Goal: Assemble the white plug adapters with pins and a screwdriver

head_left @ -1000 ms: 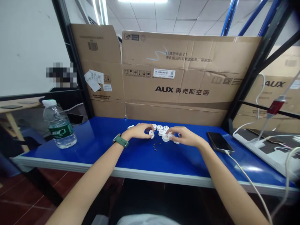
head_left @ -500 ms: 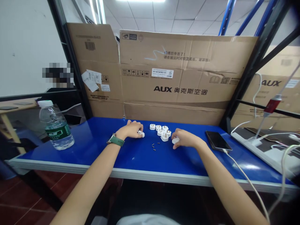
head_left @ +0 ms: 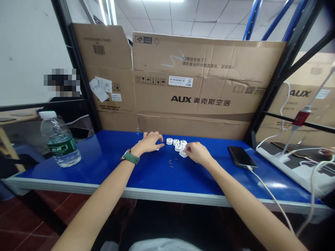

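Note:
Several white plugs with metal pins pointing up stand in a cluster at the middle of the blue table. My right hand is at the cluster's right side, its thumb and fingers closed at the front plug and partly covering it. Left of the cluster, my left hand, with a green-strapped watch on the wrist, is held low with thumb and fingers apart. Bits of white pieces show under it, mostly hidden by the hand. In front of the plugs lie several small screws.
A water bottle stands at the left end of the table. On the right lie a phone with a white cable and a white power strip. Cardboard walls the back. Another person is beyond the left side.
My left hand has opened and the white piece has left its fingertips. My right hand has moved left to the front plug, away from the white piece it held.

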The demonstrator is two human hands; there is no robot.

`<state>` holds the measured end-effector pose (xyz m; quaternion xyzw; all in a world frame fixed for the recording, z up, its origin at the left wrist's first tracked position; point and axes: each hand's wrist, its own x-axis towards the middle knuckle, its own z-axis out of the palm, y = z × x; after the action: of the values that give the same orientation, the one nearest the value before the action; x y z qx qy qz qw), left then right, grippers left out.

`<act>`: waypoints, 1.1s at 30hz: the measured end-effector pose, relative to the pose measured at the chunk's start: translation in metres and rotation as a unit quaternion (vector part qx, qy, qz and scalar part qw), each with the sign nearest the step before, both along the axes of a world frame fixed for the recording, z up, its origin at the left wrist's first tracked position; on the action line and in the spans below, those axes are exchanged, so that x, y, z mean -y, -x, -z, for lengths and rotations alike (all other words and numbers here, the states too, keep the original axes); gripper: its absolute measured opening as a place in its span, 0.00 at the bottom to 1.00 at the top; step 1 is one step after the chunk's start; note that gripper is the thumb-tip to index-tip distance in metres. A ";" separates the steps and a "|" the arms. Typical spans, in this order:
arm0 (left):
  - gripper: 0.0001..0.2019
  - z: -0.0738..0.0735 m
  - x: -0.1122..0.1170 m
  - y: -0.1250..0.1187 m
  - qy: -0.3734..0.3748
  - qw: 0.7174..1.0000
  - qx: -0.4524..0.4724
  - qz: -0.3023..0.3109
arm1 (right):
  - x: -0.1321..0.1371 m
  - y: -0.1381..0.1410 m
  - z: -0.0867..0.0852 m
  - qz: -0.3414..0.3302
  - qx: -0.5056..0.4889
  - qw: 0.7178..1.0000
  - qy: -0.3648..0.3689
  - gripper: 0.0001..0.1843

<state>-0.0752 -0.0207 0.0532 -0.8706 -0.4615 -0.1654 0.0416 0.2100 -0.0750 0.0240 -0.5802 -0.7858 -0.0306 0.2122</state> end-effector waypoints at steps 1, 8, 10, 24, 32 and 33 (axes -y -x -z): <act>0.13 -0.001 0.001 -0.002 -0.002 1.000 0.014 0.018 | -0.001 -0.002 0.000 -0.003 -0.014 1.000 -0.002 0.07; 0.21 -0.003 0.013 -0.013 0.212 0.953 0.014 0.215 | -0.004 -0.015 -0.011 -0.083 -0.160 0.981 -0.072 0.08; 0.24 0.000 0.018 -0.018 0.236 0.946 0.003 0.224 | -0.004 -0.016 -0.013 -0.083 -0.172 0.978 -0.086 0.08; 0.17 0.006 0.035 -0.041 0.235 0.937 -0.001 0.260 | 0.001 -0.014 -0.014 -0.142 -0.137 0.979 -0.046 0.08; 0.12 0.011 0.031 -0.043 0.245 0.936 0.029 0.252 | 0.003 -0.010 -0.010 -0.135 -0.066 0.989 0.004 0.07; 0.12 0.012 0.030 -0.043 0.244 0.936 0.030 0.251 | 0.003 -0.009 -0.009 -0.135 -0.060 0.989 0.010 0.07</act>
<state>-0.0321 -0.0503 0.0414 -0.9361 -0.2551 -0.0786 -0.2289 0.2193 -0.0781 0.0334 -0.4712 -0.8432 0.0411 0.2554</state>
